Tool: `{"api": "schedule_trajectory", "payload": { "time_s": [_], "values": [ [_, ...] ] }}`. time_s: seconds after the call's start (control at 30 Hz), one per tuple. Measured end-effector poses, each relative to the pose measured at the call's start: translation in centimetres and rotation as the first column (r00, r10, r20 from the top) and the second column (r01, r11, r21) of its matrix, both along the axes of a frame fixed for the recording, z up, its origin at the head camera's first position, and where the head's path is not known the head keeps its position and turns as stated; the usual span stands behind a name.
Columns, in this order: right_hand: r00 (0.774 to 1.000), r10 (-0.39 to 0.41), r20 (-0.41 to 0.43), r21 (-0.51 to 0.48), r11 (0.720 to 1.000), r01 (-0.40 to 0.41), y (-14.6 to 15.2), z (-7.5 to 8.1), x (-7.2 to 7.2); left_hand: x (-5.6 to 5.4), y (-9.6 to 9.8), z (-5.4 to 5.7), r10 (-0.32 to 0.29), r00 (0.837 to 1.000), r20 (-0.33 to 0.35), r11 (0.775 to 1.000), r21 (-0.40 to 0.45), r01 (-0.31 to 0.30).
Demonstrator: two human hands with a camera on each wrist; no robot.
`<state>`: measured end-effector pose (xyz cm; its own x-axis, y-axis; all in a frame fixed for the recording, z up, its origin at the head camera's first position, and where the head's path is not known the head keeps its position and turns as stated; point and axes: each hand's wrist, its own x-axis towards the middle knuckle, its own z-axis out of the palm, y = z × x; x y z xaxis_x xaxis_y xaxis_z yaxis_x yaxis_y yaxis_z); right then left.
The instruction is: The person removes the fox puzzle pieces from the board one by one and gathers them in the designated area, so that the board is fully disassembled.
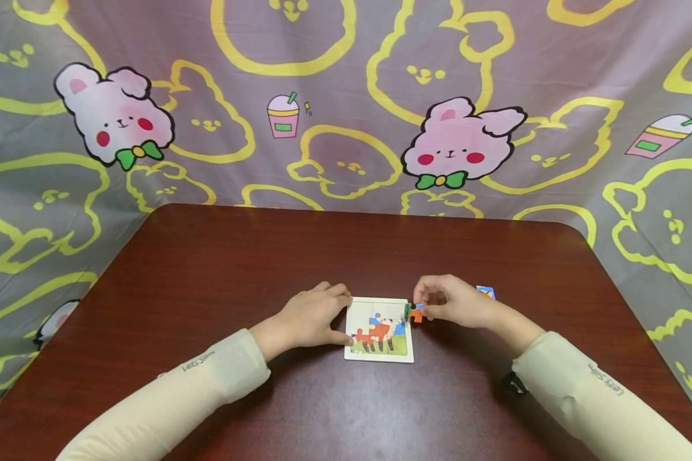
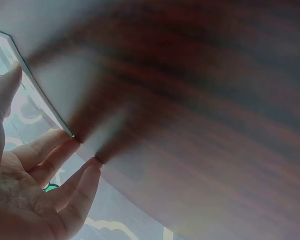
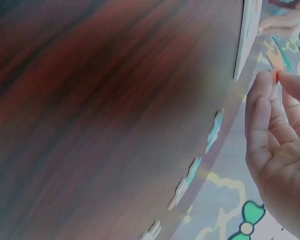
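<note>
Right hand (image 1: 458, 302): I'm pinching the orange puzzle piece (image 1: 416, 315), by the right edge of the board (image 1: 380, 358)
Left hand (image 1: 311, 317): spread, not gripping, touching its left edge
Fit: I'd square up, lower flat, press lightly

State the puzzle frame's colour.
The puzzle frame is pale cream, clearest in the head view.

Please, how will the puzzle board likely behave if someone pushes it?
The board is probably stiff: its edge looks straight in the left wrist view. Being thin and flat on the table, it should slide rather than tip. The table looks glossy, so the board may slip unless the left hand steadies it.
</note>
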<state>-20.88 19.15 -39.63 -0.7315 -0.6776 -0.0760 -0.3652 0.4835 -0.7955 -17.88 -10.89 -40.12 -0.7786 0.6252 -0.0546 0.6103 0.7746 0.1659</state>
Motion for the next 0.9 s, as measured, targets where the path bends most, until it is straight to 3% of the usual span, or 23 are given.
{"api": "schedule_trajectory", "payload": {
  "time_s": [0.47, 0.9],
  "values": [
    [0.998, -0.042, 0.049, -0.016, 0.999, 0.043, 2.3, -0.1, 0.0, 0.1, 0.1, 0.0, 0.001, 1.000, 0.002, 1.000, 0.001, -0.001],
    [0.992, -0.108, 0.065, 0.008, 0.994, 0.107, 2.5, -0.3, 0.0, 0.2, 0.0, -0.1, -0.003, 1.000, -0.001, 1.000, 0.005, 0.003]
  ]
}}
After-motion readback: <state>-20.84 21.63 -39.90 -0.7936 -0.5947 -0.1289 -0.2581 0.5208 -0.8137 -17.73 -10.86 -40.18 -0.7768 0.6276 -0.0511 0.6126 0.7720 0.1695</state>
